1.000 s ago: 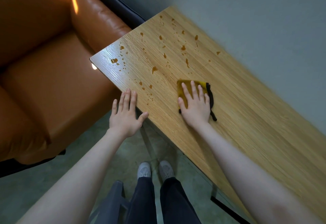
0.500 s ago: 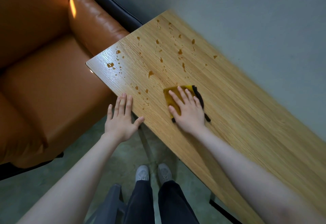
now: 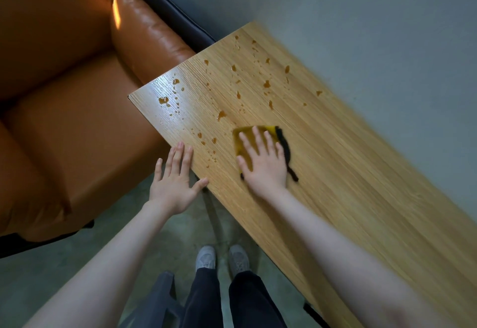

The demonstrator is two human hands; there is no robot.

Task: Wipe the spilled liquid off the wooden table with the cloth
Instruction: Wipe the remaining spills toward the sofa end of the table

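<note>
Presently, yellow cloth (image 3: 268,130) is pinned flat under spread right hand (image 3: 265,165); spread left hand (image 3: 175,180) is rested at worktop (image 3: 361,185) edge, droplets (image 3: 222,114) between and beyond.

One wooden surface (image 3: 348,185). One yellow cloth (image 3: 245,134) with black edge. Two hands: one left hand (image 3: 175,185), one right hand (image 3: 265,167). Many brown drops (image 3: 221,114), too many and too small for exact count. One orange sofa (image 3: 64,121). Two grey shoes (image 3: 206,259).
</note>
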